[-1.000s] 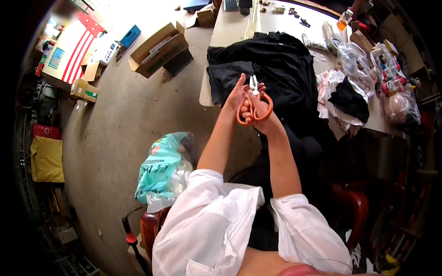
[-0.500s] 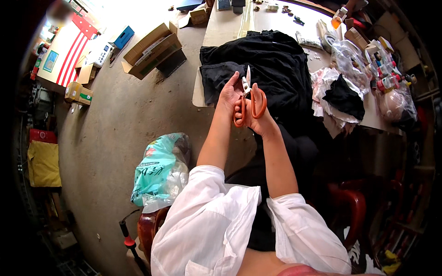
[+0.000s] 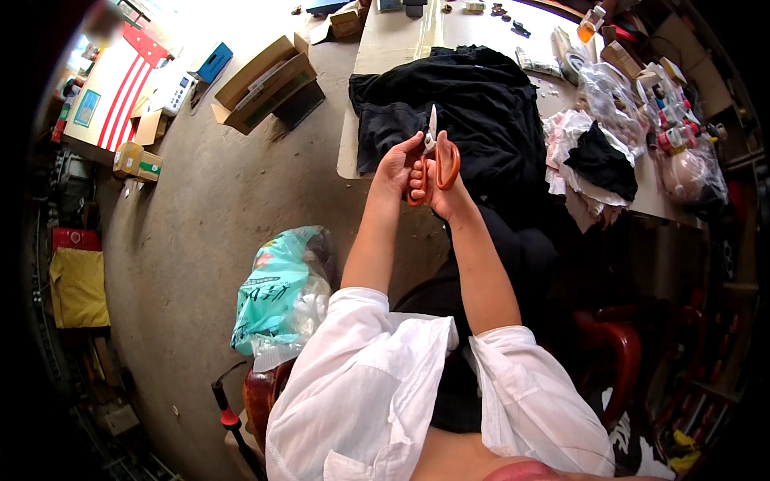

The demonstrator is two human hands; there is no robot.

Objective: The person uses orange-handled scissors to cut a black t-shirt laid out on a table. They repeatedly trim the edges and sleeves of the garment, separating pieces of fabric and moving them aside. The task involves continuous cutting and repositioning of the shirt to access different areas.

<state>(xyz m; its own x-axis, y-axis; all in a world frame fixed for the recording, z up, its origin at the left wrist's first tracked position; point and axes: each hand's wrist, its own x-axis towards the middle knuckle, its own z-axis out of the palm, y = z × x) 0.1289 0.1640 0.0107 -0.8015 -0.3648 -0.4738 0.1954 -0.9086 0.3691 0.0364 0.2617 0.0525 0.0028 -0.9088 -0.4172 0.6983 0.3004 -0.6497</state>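
My right hand [image 3: 443, 195] is wrapped round the orange-handled scissors [image 3: 450, 168], whose metal blades point away from me over the cloth. Close beside it, my left hand [image 3: 396, 167] is closed, thumb up near the scissors' pivot. Whatever lies between its fingers is too small or hidden to make out. Beyond both hands a black garment [image 3: 481, 104] lies bunched on the table, its near side drooping over the edge toward my lap.
To the right on the pale table [image 3: 389, 52] lie white and pink cloths, a black cloth [image 3: 603, 164] and clear plastic bags [image 3: 609, 104]. A turquoise bag [image 3: 277, 284] is at my left, by a dark red chair arm [image 3: 261, 397]. An open carton [image 3: 265, 84] stands farther left.
Both hands have shifted slightly away from me, and the scissors' handles have drawn closer together. The black garment's left part has moved a little to the right.
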